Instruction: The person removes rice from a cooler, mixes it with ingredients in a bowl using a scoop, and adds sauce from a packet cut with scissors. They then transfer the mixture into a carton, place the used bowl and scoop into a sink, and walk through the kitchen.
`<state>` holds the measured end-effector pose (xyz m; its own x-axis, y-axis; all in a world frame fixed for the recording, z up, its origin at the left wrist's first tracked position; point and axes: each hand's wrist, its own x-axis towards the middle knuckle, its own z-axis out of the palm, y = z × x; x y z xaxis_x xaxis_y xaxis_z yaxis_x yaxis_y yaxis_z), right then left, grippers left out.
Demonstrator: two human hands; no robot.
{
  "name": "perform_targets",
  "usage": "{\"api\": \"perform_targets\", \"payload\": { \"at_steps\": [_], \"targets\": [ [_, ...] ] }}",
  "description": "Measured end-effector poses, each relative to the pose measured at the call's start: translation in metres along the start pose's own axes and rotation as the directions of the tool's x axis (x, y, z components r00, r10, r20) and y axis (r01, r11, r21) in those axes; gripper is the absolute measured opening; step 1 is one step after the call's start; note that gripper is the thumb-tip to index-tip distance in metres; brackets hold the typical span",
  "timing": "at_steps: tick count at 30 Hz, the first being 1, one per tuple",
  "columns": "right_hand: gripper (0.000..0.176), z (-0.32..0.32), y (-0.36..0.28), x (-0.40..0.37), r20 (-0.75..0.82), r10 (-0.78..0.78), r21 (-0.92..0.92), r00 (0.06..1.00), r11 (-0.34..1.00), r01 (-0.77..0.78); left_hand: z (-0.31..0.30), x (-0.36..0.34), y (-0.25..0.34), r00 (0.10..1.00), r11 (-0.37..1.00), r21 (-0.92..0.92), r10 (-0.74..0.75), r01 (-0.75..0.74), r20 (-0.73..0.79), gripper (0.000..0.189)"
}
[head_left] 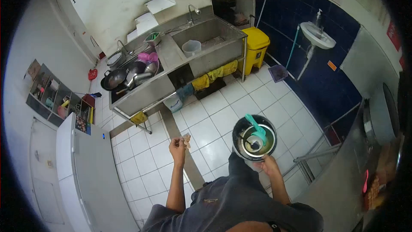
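Observation:
My left hand is raised over the floor, its fingers pinched on a small crumpled translucent piece that looks like plastic. On the other side, my right hand grips the near rim of a dark pot. Nested in the pot is a steel bowl. A turquoise plastic scoop and a small white cup with something dark in it lie inside the bowl. What lies beneath them is partly hidden.
Ahead stands a steel sink unit with piled woks and a translucent bucket. Yellow cloths hang from its front rail. A yellow bin and a wall basin are beyond. A white freezer stands left, a steel counter right.

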<state>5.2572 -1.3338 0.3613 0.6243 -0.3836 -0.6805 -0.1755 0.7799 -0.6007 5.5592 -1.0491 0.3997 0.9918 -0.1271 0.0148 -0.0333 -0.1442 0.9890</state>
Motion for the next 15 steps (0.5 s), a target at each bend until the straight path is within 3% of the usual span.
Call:
{"api": "perform_targets", "payload": {
  "at_steps": [5,10,15],
  "targets": [
    [0.034,0.031,-0.136,0.126,-0.027,-0.064,-0.103,0.998,0.993,0.061,0.071,0.098,-0.008,0.991,0.993,-0.066,-0.102,0.096,-0.085,0.015],
    [0.038,0.115,-0.304,0.261,0.056,-0.200,-0.191,0.978,0.960,0.207,0.116,0.188,-0.014,0.984,0.996,-0.023,-0.089,0.086,-0.155,0.015],
    [0.038,0.206,-0.451,0.400,0.144,-0.279,-0.294,0.949,0.904,0.311,0.159,0.274,-0.043,0.951,0.983,-0.053,-0.186,0.178,-0.247,0.016]
  ]
}}
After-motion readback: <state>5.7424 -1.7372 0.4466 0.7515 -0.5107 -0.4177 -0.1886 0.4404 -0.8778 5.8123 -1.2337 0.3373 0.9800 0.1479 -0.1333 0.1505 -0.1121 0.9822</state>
